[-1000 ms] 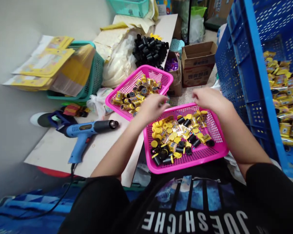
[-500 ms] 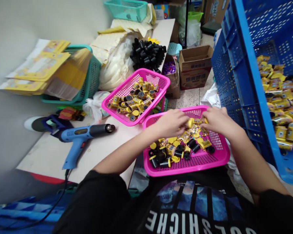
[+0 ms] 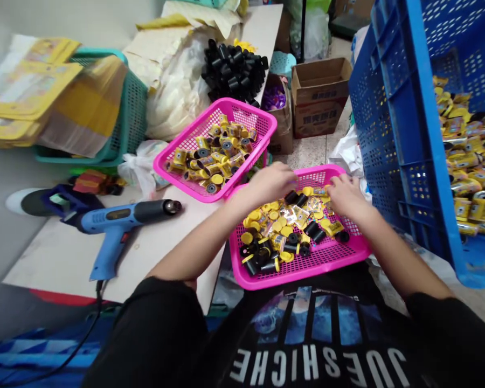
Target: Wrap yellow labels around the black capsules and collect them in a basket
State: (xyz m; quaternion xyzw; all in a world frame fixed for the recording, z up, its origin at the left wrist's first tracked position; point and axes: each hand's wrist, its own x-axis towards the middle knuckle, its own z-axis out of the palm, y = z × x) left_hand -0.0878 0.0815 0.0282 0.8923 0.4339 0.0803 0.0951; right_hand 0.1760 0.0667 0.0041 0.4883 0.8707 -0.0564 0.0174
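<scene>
Pink plastic mesh forms the near basket (image 3: 339, 263), below both grips; it carries loose yellow caps (image 3: 282, 221) and black cylinders (image 3: 291, 197). Half a second ago the left grip (image 3: 275, 180) was lower, with a yellow piece at its fingertips; it has since drawn back to the basket's far rim, and I see no piece there. Its fingers are gathered; I cannot tell whether they hold anything. The right grip (image 3: 345, 195) is curled over small yellow pieces at the far right corner; whether one is pinched, I cannot tell. Effect on the work: two black cylinders between the grips, previously covered, are exposed.

Wrapped yellow cylinders (image 3: 214, 157) lie in the far basket (image 3: 250, 117), left of and beyond the left grip.

Markings: shirt lettering (image 3: 319, 366), on the wearer's side of the grips, reads JUESHICHE, inverted in my view. Characters on the carton (image 3: 321, 118) beyond the grips are not reliably legible. On the bench (image 3: 157, 242), left of the left grip, the blue heat gun (image 3: 113, 221) shows no readable brand.
</scene>
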